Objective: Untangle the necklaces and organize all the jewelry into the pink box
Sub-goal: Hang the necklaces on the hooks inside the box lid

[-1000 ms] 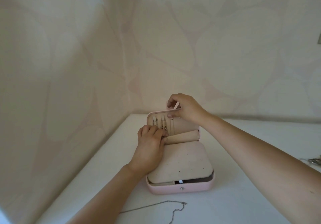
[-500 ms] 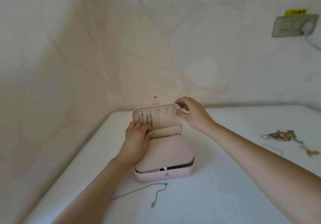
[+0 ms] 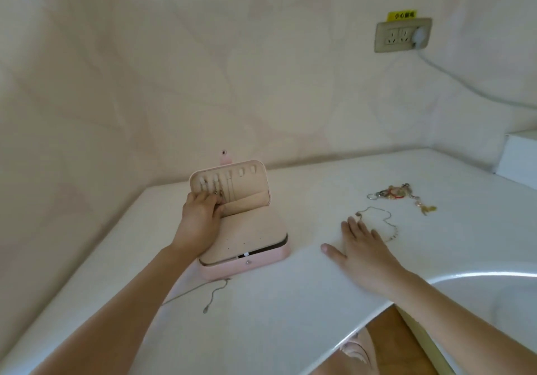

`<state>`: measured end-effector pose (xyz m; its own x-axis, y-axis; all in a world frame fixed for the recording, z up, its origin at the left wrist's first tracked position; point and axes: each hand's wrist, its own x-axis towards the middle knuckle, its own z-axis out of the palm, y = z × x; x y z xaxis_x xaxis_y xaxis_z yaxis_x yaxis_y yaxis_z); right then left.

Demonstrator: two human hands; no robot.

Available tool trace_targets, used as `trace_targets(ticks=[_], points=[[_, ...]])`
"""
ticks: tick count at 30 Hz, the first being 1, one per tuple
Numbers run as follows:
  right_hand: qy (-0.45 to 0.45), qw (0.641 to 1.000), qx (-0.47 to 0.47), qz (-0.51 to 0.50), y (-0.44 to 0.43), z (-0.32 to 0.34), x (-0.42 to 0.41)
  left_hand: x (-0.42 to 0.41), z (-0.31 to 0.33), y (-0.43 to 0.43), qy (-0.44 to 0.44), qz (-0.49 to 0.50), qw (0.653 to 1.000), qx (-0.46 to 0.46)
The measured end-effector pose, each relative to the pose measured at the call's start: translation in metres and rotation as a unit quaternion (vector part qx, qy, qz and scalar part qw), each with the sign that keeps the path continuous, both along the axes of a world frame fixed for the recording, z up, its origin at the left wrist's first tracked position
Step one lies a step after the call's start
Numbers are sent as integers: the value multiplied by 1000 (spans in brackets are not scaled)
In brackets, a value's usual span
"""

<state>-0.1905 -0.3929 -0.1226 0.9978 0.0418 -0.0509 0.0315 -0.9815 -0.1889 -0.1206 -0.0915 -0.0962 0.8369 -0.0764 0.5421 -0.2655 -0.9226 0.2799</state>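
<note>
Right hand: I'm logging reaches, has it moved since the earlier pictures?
Yes. The right hand left the pink box lid, going rightward to the table beside a thin chain.

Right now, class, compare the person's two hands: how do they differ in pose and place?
The left hand has fingers curled against the open lid of the pink box; the right hand is flat, fingers spread. The left is at the box; the right is over the white counter near a chain. Both are bare.
</note>
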Motion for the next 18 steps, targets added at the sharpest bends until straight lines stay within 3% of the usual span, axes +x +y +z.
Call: trace_targets(ticks=[5,11,18], points=[[-27,994,22,103,14,-3,-17,3,1,-34,-5,-12,1000,2],[-35,990,52,124,14,-7,-33,8,2,-62,18,-21,1000,-12],[-67,941,303,134,-25,13,-28,9,-3,-61,-7,-15,999,-33]])
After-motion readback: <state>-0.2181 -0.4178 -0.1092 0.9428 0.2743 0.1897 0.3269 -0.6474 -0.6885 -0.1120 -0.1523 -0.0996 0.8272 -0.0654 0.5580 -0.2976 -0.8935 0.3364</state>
